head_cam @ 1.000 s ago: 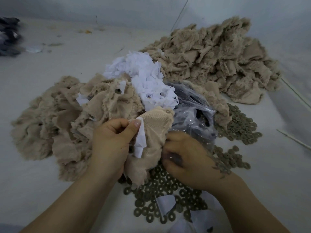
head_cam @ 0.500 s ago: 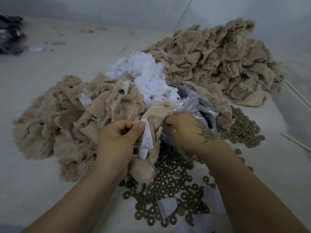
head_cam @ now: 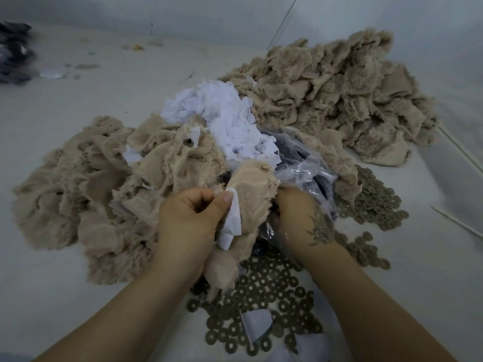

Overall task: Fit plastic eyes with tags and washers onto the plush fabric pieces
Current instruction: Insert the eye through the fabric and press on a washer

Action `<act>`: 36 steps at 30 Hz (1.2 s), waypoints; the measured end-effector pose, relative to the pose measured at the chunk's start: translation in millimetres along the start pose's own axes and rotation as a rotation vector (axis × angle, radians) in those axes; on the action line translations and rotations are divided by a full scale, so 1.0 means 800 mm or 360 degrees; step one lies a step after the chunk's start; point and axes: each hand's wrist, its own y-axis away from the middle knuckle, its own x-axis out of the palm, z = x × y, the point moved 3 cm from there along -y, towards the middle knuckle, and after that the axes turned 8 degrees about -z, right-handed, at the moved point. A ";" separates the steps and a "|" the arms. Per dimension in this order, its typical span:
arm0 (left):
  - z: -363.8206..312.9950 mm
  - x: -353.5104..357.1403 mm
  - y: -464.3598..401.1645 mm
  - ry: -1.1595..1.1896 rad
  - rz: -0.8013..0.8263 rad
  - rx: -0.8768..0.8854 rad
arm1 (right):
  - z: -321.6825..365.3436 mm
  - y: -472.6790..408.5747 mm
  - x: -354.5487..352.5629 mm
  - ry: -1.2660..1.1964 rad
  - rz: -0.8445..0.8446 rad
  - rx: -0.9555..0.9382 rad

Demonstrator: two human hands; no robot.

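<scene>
Because the plush piece (head_cam: 251, 194) is limp and light, it is pinched with a tag (head_cam: 232, 220) by the left hand (head_cam: 188, 220), while the right hand (head_cam: 300, 218) fingers are hidden behind it.

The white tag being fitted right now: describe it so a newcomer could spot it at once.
Start at the two hands in the middle, in front of the tan plush heaps. The left hand pins a white tag with its thumb against the plush piece held between both hands. Unlike the white tag heap behind it, this tag hangs alone, a narrow strip.
</scene>
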 end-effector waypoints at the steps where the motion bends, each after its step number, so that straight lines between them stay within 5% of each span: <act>1: -0.001 0.002 0.000 -0.0009 -0.0006 0.0012 | -0.004 -0.002 0.001 -0.0039 0.0006 0.0056; 16: -0.009 0.007 -0.001 0.0146 0.0177 -0.0064 | -0.006 0.005 -0.048 -0.0264 -0.0228 0.0235; 25: -0.011 0.017 0.006 0.0289 0.0368 -0.0073 | -0.007 0.020 -0.046 -0.1460 0.0229 0.0814; 30: -0.018 0.019 0.006 0.0325 0.0356 -0.0055 | -0.023 0.023 -0.055 -0.1957 0.0434 0.0845; 34: -0.026 0.016 0.002 0.0336 0.0393 -0.0036 | -0.028 0.029 -0.069 -0.2427 0.1005 0.0721; 36: -0.029 0.015 0.001 0.0350 0.0420 -0.0026 | -0.025 0.031 -0.065 -0.2320 0.1102 0.0785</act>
